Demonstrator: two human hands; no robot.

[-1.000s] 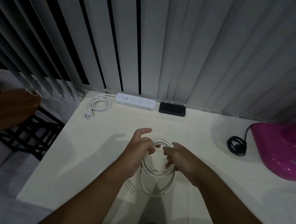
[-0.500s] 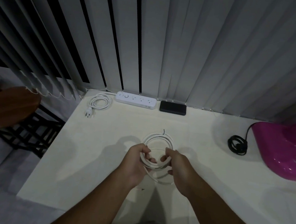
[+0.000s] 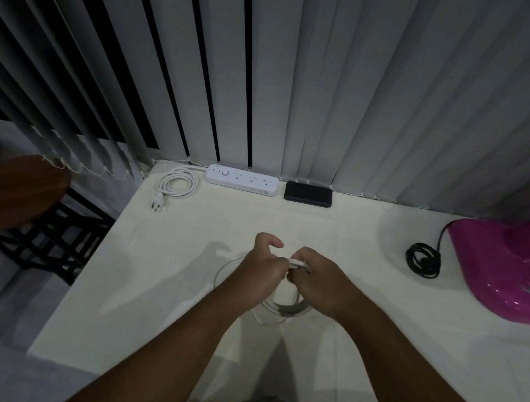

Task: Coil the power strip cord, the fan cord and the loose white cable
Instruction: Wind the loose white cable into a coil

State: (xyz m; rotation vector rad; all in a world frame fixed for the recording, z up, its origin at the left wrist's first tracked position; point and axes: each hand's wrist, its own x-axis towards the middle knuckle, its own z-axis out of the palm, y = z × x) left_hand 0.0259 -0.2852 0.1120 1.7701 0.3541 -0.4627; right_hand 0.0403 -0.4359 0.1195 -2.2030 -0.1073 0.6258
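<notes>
Blinds (image 3: pixel 328 79) cover the whole wall behind. Table (image 3: pixel 173 288), pale top, runs up to them.

Fan base (image 3: pixel 510 268), pink, at table's right edge. Its black fan cord (image 3: pixel 424 259) lies bundled just beside it; looks finished.

Strip (image 3: pixel 241 180) at the back edge, black box (image 3: pixel 308 192) just to its right. Strip cord (image 3: pixel 177 182) sits in a neat ring left of the strip, plug toward the table edge. Also looks finished.

Both hands meet at centre table. Left hand (image 3: pixel 260 271) and right hand (image 3: pixel 318 278) are close together, fingers curled, pinching the white cable (image 3: pixel 297 262) at the top of its loops. The rest of the ring hangs below the wrists, partly blurred. Cannot tell whether it touches the table.

Judgement: cable is light, thin, springy; loops will want to spread if released. Best hold is where all turns cross, pinched flat as a stack, with the free end tucked around them there.
</notes>
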